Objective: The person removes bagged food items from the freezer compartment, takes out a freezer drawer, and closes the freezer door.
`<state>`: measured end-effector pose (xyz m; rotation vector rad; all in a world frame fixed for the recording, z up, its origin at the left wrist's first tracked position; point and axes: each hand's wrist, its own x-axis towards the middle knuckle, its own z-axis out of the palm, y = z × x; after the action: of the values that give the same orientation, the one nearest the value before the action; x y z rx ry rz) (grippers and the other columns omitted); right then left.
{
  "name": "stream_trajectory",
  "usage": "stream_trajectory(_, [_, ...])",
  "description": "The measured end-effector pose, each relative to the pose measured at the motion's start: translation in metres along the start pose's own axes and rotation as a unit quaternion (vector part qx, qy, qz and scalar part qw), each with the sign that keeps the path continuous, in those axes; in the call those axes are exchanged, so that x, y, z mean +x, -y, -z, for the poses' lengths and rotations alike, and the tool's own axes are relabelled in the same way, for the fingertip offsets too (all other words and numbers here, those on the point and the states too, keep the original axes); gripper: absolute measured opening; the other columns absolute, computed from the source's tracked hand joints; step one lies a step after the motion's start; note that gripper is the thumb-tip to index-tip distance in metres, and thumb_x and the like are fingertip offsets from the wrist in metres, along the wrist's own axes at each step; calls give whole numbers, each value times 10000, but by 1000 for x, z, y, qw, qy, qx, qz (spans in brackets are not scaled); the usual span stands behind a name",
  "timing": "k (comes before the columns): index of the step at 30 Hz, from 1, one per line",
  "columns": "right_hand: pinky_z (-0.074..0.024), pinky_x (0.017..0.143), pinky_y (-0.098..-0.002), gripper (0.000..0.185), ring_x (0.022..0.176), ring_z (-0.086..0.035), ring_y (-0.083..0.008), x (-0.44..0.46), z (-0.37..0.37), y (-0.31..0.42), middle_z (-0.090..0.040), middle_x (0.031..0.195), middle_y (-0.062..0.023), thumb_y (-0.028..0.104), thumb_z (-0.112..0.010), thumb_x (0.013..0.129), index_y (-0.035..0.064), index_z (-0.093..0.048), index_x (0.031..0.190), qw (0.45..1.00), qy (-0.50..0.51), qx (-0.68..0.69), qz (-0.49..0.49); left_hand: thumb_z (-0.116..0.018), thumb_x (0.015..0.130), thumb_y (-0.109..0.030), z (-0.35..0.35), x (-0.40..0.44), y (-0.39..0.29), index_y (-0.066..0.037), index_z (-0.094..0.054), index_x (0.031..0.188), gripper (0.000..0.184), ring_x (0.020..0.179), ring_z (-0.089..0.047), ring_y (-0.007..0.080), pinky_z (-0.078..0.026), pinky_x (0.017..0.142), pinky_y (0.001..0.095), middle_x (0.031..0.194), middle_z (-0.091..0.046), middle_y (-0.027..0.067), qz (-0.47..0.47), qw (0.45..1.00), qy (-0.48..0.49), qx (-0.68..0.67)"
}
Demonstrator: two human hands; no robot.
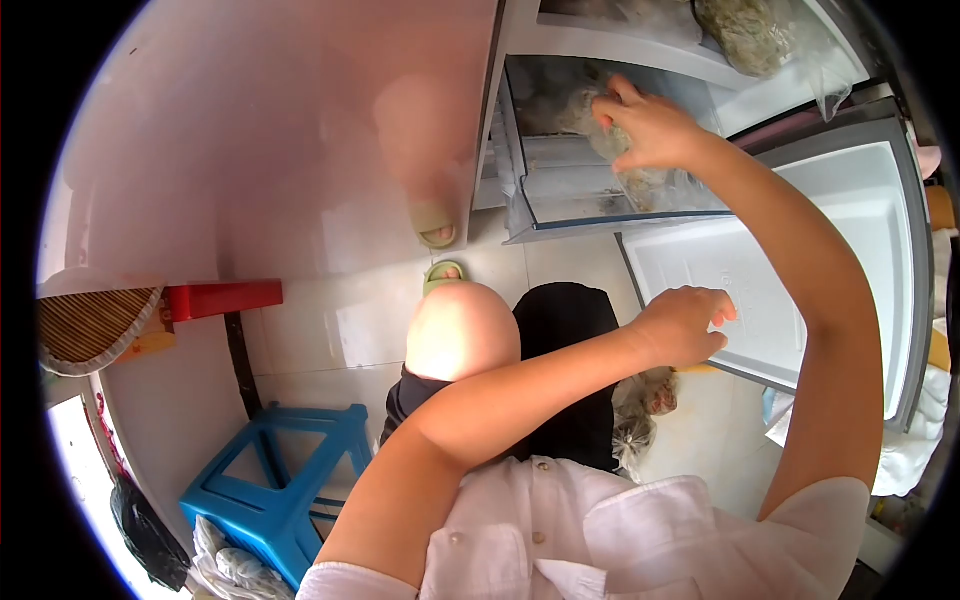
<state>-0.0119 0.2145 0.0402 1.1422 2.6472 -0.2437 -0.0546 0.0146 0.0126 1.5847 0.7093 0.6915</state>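
Observation:
My right hand (650,125) reaches into a pulled-out clear freezer drawer (570,208), its fingers curled round a frosty plastic bag (606,138). More bagged food (650,185) lies under that hand in the drawer. My left hand (690,322) is held over my knee, in front of the open freezer door (800,260). Its fingers are loosely bent with the thumb apart, and nothing shows between them. A bag of greenish food (745,35) rests in the compartment above the drawer.
A blue plastic stool (275,480) stands at lower left, by white plastic bags (235,565). Bags of food (645,410) lie on the floor beside my leg. The glossy pink panel (300,130) borders the drawer on the left. A red object (225,298) juts from the left.

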Motion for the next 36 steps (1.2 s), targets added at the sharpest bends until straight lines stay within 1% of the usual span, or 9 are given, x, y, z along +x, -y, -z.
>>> stream_trajectory(4, [-442,923,-400,713,1057,-554,-364,14,-29,-23,-468,1240,-208,203,-788,575,45,-479,1198,980,-160,92,-75,-612,765,-174,9,-13,-5,-75,-590,1067,319,964,-602,273,-467,847,374,1021,-637,83,-13,1000,-21,10])
stream_trajectory(7, [-436,941,-377,730,1048,-573,-339,25,-21,-49,-547,1175,-229,205,-793,567,16,-506,1211,984,-10,98,-147,-618,763,-179,1,-1,11,-78,-594,1063,318,961,-603,269,-466,846,371,1022,-638,83,8,1000,-9,16])
stream_trajectory(10, [-442,926,-367,650,1061,-570,-326,-1,-12,-47,-598,1108,-214,151,-780,573,-7,-541,1156,987,-101,109,-57,-624,763,-187,0,6,12,-83,-598,1063,319,961,-603,265,-465,845,367,1022,-639,82,10,1000,-7,9])
stream_trajectory(13, [-439,925,-356,639,1076,-563,-307,-23,16,-19,-584,1156,-175,74,-753,578,4,-530,1173,992,-76,84,63,-628,764,-195,1,7,12,-88,-598,1070,325,972,-600,263,-464,844,363,1021,-640,79,12,1000,5,-3])
stream_trajectory(19, [-426,945,-344,634,1113,-535,-280,-73,74,29,-566,1194,-127,-12,-725,576,20,-524,1177,984,-88,131,85,-647,767,-227,1,15,9,-83,-586,1096,365,977,-600,264,-464,855,352,1032,-640,78,18,1000,20,5])
stream_trajectory(22, [-451,900,-351,602,1046,-559,-298,-101,89,41,-589,1140,-129,8,-718,597,37,-526,1167,968,-193,66,148,-662,765,-238,0,19,16,-66,-564,1132,416,986,-600,264,-460,874,338,1038,-641,94,19,999,-2,-30])
stream_trajectory(26, [-459,901,-310,654,1009,-600,-258,-168,109,66,-616,1094,-117,4,-749,585,29,-520,1197,943,-316,75,66,-681,753,-199,7,22,14,-9,-437,1282,613,1084,-555,241,-447,899,322,1167,-574,124,74,979,-17,-188])
stream_trajectory(30, [-453,916,-308,683,1035,-580,-202,-254,89,74,-602,1116,-116,60,-800,612,-22,-500,1220,819,-384,408,-118,-679,732,-145,8,27,13,8,-329,1367,740,1154,-499,214,-425,942,325,1274,-495,114,47,939,-19,-340])
stream_trajectory(36, [-440,905,-312,802,1000,-582,-211,-346,-26,77,-597,1106,-128,92,-798,616,-43,-423,1312,544,-435,675,-243,-680,733,-161,8,18,-10,-20,-346,1375,737,1174,-481,187,-360,1012,334,1291,-492,93,-34,853,212,-476])
